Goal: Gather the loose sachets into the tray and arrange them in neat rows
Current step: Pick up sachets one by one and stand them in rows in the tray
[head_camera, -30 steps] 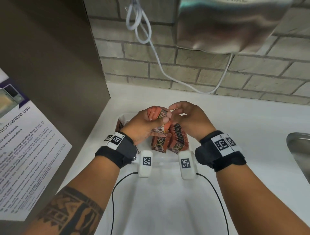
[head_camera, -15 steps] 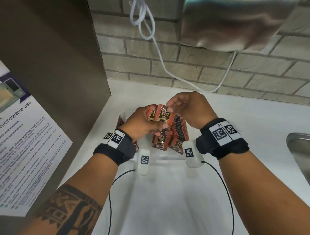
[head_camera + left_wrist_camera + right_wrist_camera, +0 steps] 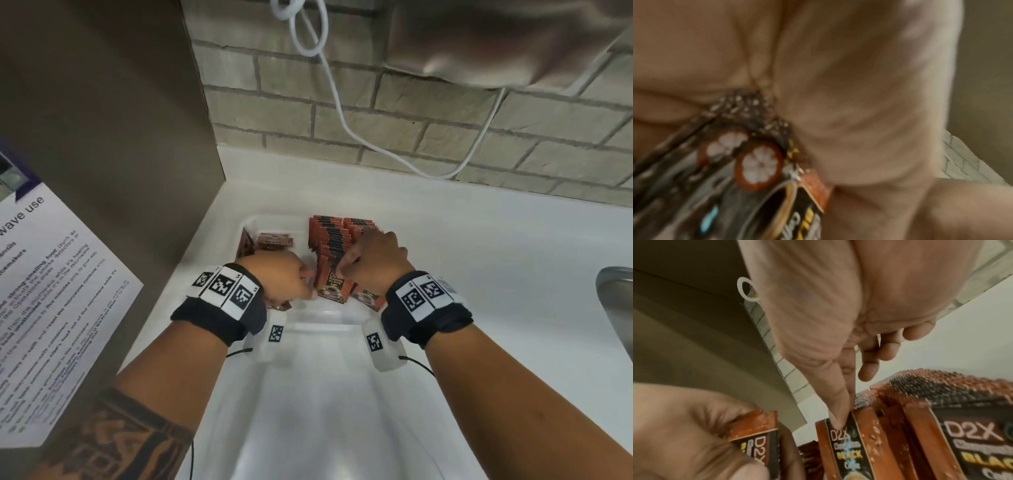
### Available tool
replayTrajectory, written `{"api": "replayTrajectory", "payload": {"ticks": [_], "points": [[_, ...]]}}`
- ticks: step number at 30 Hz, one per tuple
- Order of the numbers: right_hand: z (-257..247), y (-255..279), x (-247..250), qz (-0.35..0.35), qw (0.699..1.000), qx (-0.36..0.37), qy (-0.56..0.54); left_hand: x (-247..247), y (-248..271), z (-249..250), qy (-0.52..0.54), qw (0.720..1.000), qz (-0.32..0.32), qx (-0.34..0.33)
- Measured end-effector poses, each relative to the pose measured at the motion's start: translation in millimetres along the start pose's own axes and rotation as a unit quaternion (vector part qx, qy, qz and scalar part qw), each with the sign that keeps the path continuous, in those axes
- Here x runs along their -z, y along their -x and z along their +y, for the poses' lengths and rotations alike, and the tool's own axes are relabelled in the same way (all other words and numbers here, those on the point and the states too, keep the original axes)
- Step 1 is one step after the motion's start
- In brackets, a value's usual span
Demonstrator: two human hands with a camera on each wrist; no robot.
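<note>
A clear tray [image 3: 274, 217] on the white counter holds two upright rows of orange-brown sachets [image 3: 330, 240]. A few loose sachets [image 3: 274, 240] lie in its left part. My right hand [image 3: 342, 271] is at the near end of the rows. In the right wrist view its thumb and forefinger [image 3: 836, 418] pinch the top edge of one sachet [image 3: 846, 451] standing at the front of a row. My left hand [image 3: 303, 284] is low beside it, over the tray's near left, and grips a small bundle of sachets [image 3: 758, 431], also seen in the left wrist view [image 3: 760, 167].
A brown panel [image 3: 120, 137] with a printed notice [image 3: 51, 291] walls off the left. A brick wall [image 3: 411, 113] with a hanging white cable [image 3: 342, 113] stands behind. A steel sink's rim [image 3: 616, 308] shows at far right, a metal unit [image 3: 513, 41] overhead.
Both hands have come down from above the tray to its near end. My right hand moved from the left hand's bundle to the front of the row, now pinching one sachet.
</note>
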State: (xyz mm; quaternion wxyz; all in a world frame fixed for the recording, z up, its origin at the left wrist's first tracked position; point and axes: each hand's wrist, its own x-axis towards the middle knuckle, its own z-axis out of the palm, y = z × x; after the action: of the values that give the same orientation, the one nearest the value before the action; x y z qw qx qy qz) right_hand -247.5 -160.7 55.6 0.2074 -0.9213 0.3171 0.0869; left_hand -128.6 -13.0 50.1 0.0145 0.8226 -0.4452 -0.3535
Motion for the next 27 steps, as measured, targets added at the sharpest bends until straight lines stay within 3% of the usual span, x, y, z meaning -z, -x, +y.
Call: {"api": "replayTrajectory", "payload": {"ticks": [3, 9, 15, 27], "points": [[1, -5, -7, -0.019, 0.999, -0.001, 0.026, -10, -11, 14, -0.012, 0.998, -0.052, -0.023], [3, -13, -14, 0.001, 1.000, 0.004, 0.029, -20, -36, 27, -0.045, 0.994, -0.093, -0.020], [12, -16, -14, 0.023, 0.999, 0.029, 0.001, -22, -46, 27, 0.020, 0.996, -0.088, -0.007], [19, -9, -11, 0.049, 0.996, 0.043, -0.057, -23, -38, 33, 0.047, 0.996, -0.071, -0.012]]}}
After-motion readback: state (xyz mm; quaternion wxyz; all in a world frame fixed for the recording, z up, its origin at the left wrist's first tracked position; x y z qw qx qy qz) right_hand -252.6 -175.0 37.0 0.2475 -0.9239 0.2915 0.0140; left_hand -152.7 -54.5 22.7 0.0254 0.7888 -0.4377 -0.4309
